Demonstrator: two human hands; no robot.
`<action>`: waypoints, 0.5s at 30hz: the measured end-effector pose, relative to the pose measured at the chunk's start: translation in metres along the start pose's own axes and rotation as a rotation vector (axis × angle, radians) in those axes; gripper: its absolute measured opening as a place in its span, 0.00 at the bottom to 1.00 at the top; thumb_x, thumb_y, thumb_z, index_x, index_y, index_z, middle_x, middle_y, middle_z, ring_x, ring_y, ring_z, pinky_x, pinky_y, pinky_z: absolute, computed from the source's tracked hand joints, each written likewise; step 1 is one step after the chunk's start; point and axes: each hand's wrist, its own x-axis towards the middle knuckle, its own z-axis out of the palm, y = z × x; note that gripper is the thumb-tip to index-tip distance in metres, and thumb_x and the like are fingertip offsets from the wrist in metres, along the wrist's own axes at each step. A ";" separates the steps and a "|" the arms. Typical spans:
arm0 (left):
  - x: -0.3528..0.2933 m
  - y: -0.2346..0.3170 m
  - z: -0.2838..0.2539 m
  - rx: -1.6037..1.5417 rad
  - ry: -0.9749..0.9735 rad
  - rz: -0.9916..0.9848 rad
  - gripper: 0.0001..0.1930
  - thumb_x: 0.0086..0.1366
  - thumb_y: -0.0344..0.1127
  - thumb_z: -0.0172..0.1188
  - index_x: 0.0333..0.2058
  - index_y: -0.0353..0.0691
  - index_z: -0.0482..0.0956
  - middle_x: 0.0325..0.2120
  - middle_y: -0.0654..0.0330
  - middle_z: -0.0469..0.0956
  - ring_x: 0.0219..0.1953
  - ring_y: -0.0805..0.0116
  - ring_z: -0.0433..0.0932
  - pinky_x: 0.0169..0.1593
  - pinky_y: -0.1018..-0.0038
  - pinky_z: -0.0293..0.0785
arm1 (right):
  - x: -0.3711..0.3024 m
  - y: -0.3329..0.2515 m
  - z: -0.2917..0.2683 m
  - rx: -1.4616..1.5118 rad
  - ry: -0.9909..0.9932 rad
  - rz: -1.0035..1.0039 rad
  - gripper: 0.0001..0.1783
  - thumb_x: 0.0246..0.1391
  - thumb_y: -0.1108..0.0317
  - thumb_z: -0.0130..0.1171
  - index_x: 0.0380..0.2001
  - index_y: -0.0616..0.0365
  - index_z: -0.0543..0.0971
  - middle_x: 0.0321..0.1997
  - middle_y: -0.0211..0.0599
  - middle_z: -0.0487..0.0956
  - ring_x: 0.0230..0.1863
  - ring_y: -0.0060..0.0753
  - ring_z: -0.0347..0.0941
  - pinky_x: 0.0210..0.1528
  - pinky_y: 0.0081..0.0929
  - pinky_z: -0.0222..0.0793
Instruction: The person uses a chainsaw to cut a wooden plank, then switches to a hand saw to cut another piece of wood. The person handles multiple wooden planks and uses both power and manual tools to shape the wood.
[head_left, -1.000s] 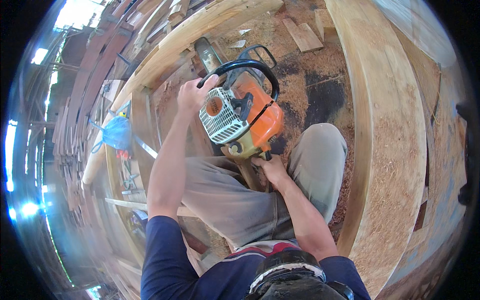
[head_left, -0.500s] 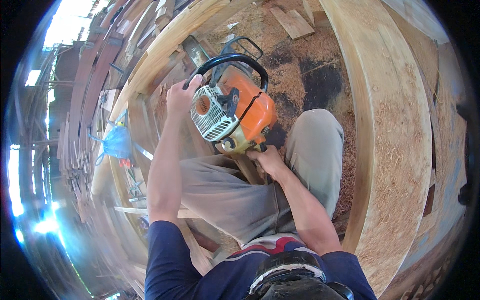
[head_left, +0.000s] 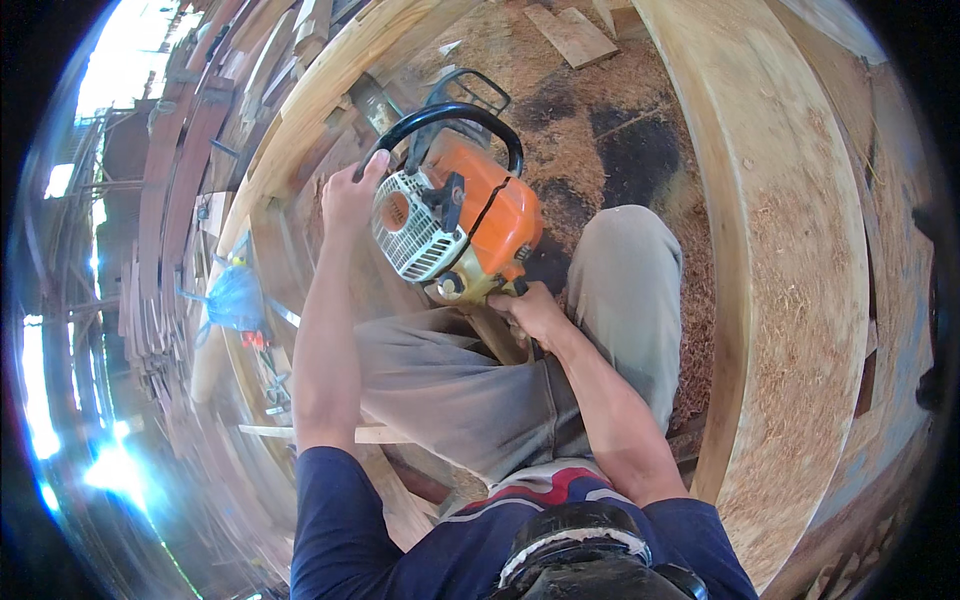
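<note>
An orange and white chainsaw (head_left: 490, 215) is held in front of my knees, tilted, with its bar toward the upper left at the curved timber (head_left: 330, 85). My left hand (head_left: 350, 197) is wrapped round the left end of its black front handle (head_left: 455, 112). Around the rear handle, at the near end of the saw, my right hand (head_left: 530, 312) is closed; some of its fingers are hidden. The dark hand guard (head_left: 480, 88) stands beyond the front handle. Most of the bar is hidden, and its tip cannot be made out.
A broad curved beam (head_left: 770, 260) strewn with sawdust runs along my right. To the left hangs or lies a blue plastic bag (head_left: 234, 298), near stacked boards (head_left: 185, 180). Sawdust and a board offcut (head_left: 572, 36) lie on the ground ahead.
The chainsaw and both hands have shifted slightly left in the picture, the saw's front a little upward. Both grips stay the same. The surroundings have shifted slightly too.
</note>
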 end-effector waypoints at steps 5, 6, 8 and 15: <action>0.007 -0.012 0.003 0.059 -0.050 -0.084 0.36 0.63 0.72 0.57 0.44 0.41 0.88 0.34 0.46 0.85 0.44 0.51 0.84 0.53 0.59 0.73 | 0.010 0.008 0.001 -0.090 0.062 -0.112 0.16 0.54 0.65 0.71 0.34 0.70 0.82 0.18 0.33 0.74 0.12 0.26 0.64 0.14 0.35 0.59; 0.009 -0.013 0.004 0.081 -0.008 -0.071 0.36 0.63 0.72 0.57 0.44 0.42 0.89 0.33 0.46 0.85 0.44 0.51 0.84 0.53 0.59 0.73 | 0.013 0.009 0.000 -0.106 0.076 -0.122 0.16 0.54 0.65 0.71 0.33 0.70 0.81 0.18 0.33 0.74 0.12 0.27 0.64 0.14 0.35 0.59; 0.009 -0.014 0.005 0.064 -0.004 -0.079 0.35 0.63 0.72 0.57 0.45 0.43 0.89 0.32 0.47 0.85 0.42 0.53 0.84 0.52 0.60 0.73 | 0.015 0.010 -0.003 -0.054 0.018 -0.066 0.14 0.54 0.66 0.70 0.34 0.70 0.82 0.20 0.36 0.77 0.15 0.28 0.68 0.17 0.36 0.61; 0.004 -0.005 -0.001 -0.013 -0.079 -0.057 0.35 0.66 0.71 0.57 0.35 0.38 0.88 0.20 0.57 0.76 0.28 0.63 0.75 0.39 0.64 0.71 | 0.013 0.007 -0.007 -0.037 -0.036 -0.065 0.15 0.56 0.66 0.69 0.31 0.71 0.80 0.16 0.37 0.74 0.12 0.30 0.68 0.14 0.36 0.61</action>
